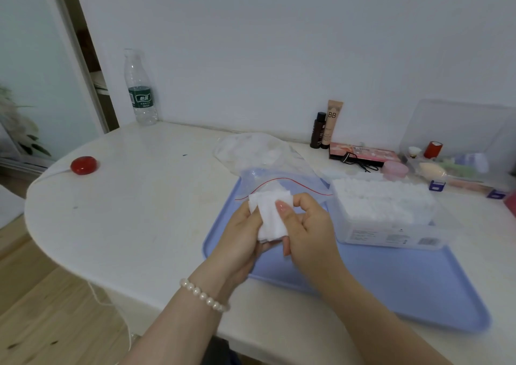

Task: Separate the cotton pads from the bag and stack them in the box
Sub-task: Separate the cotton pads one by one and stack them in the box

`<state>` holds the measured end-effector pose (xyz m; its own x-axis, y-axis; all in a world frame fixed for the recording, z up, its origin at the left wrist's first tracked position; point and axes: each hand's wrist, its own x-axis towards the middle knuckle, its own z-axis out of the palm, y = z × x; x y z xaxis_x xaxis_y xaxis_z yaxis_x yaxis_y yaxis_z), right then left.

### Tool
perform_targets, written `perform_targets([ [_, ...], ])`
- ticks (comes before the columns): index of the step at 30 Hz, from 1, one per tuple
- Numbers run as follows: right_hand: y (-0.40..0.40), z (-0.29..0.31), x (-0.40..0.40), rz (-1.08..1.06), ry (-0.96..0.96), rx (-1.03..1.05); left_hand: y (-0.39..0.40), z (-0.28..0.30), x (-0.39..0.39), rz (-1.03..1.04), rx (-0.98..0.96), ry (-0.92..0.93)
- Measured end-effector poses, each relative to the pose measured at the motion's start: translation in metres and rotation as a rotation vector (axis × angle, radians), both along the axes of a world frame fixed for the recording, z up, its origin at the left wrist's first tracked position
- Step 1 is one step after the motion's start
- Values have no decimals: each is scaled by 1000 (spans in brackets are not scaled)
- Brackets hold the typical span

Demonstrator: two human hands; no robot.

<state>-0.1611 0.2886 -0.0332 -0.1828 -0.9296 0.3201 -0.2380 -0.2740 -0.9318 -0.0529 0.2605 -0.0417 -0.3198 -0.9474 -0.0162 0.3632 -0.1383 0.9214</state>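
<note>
A small stack of white square cotton pads [269, 216] is held between both hands above the blue tray [405, 289]. My left hand [240, 239] cups the stack from below. My right hand [307, 230] pinches it, thumb on the front face. Just behind the hands lies the clear zip bag [279, 177] with a red seal line, its mouth towards me and more pads inside. To the right on the tray stands the clear plastic box [385, 233], filled with rows of white pads [382, 200].
A water bottle [140, 91] stands at the back left and a red round object [83, 165] with a cord lies near the table's left edge. Cosmetic tubes [325, 126], a palette [363, 153] and a clear organiser [458, 152] line the back right.
</note>
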Motion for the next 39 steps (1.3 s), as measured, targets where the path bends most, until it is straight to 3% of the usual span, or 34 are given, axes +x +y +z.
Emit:
perform_targets([
  [9,-8,-13,-2,-133,148,-26,1,1,1,-75,13,57],
  [16,-10,-8,-6,-162,133,45,0,-3,4,-101,-20,59],
  [20,-9,-5,-12,-198,276,97,0,-2,6,-119,24,97],
  [24,-8,-4,-16,-256,301,60,2,3,5,28,33,152],
  [27,-18,-4,-14,-181,534,-60,1,3,2,233,-16,103],
  [31,-64,-12,-13,-35,898,-20,1,3,-1,387,-1,101],
  [39,-106,-2,7,48,1159,326,-5,3,-6,425,82,93],
])
